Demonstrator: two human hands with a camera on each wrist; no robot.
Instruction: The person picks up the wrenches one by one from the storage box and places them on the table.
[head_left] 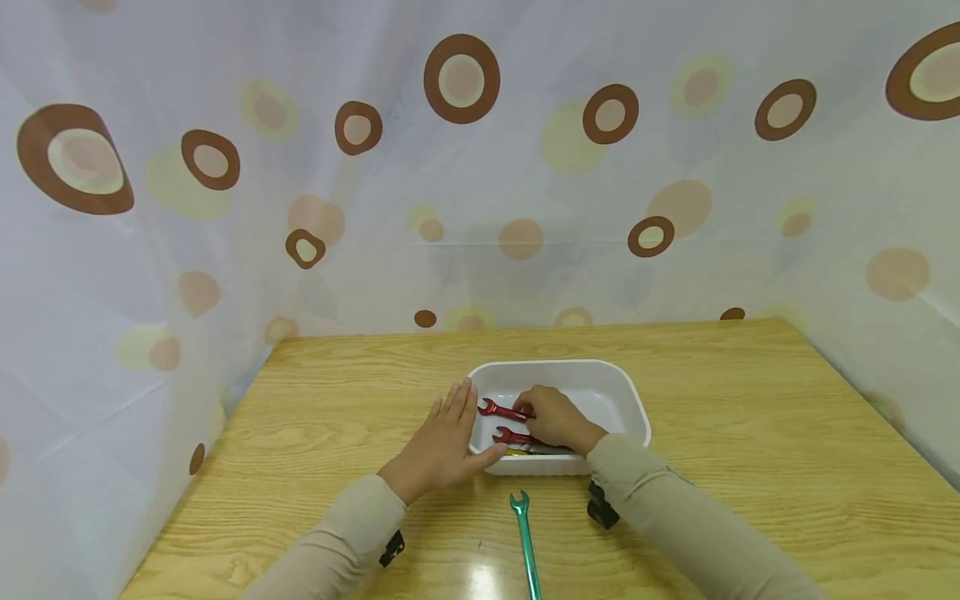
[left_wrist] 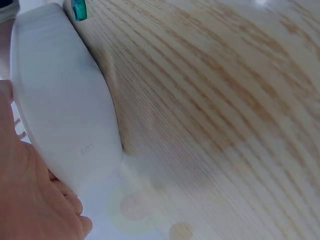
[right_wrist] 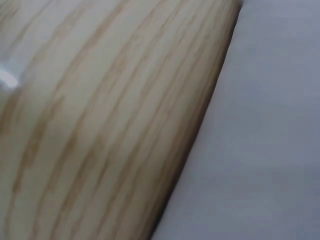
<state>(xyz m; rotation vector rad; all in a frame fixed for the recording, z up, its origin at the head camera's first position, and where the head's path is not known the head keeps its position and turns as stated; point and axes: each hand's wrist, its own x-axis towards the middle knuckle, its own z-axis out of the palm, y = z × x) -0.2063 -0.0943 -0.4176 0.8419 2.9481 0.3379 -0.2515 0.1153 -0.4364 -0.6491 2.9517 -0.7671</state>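
Observation:
A white plastic tray (head_left: 636,404) stands on the wooden table. My left hand (head_left: 441,446) rests against its left end, fingers straight along the outer wall and thumb over the front rim. The left wrist view shows that hand (left_wrist: 30,195) beside the tray's wall (left_wrist: 70,100). Inside the tray, my right hand (head_left: 557,417) pinches a red open-end wrench (head_left: 501,409) by its handle; the far end is hidden by the fingers. Below it lies a second red wrench (head_left: 512,436), partly covered by the hand. Something yellow (head_left: 516,452) shows along the tray's front inner side.
A green open-end wrench (head_left: 527,542) lies on the table (head_left: 750,467) in front of the tray, running off the lower edge of the head view. Behind the table hangs a white sheet (head_left: 360,292) with brown rings. The right wrist view shows tabletop and the tray's wall (right_wrist: 270,125).

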